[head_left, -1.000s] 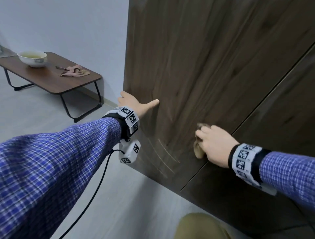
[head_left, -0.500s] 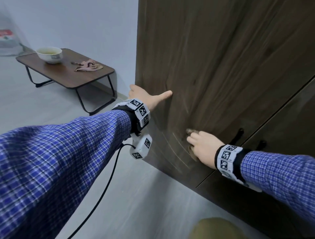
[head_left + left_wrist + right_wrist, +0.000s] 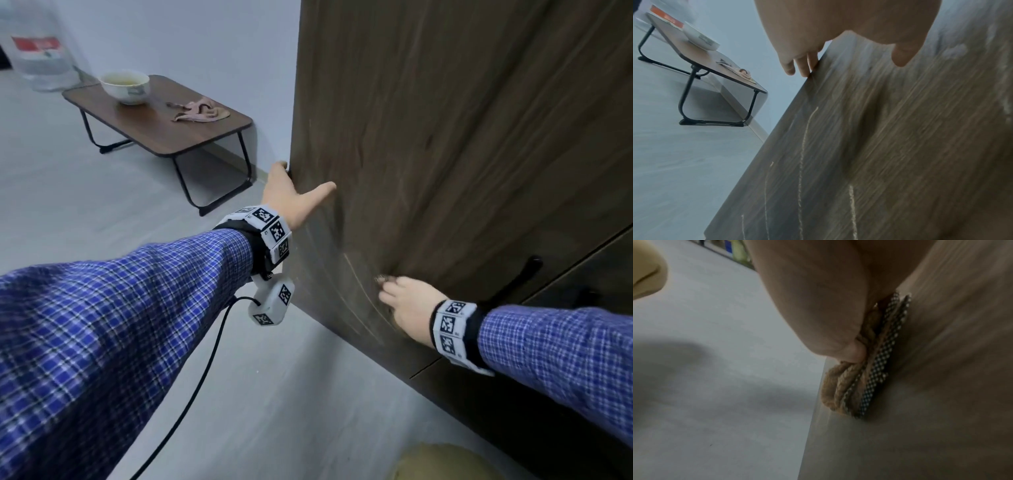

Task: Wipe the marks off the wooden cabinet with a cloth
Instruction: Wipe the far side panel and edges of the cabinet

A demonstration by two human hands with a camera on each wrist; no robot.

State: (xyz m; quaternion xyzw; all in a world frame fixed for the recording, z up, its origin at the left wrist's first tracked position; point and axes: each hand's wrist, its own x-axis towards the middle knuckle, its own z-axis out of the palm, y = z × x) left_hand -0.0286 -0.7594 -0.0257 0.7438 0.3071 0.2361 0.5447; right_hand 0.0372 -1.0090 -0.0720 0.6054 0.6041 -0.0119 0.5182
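Cabinet point(image 3: 445, 137) first: it stands upright against the wall, a tall dark wooden panel that we judge rigid and heavy, so it should take firm pressure without shifting. Its grain looks smooth, and pale marks point(image 3: 803, 154) run in thin streaks across the lower part of the door. Our left hand point(image 3: 291, 202) braces at the near corner edge, fingers wrapped round the side and thumb spread flat on the front face. Our right hand point(image 3: 407, 308) sits lower, pressing the cloth point(image 3: 855, 382) flat against the door, with the thumb curled onto its folds. That cloth is a small folded pad, tan with a checked layer against the wood; we judge it soft, light and liable to unfold, so it is best held bunched under the fingers with the palm behind it.
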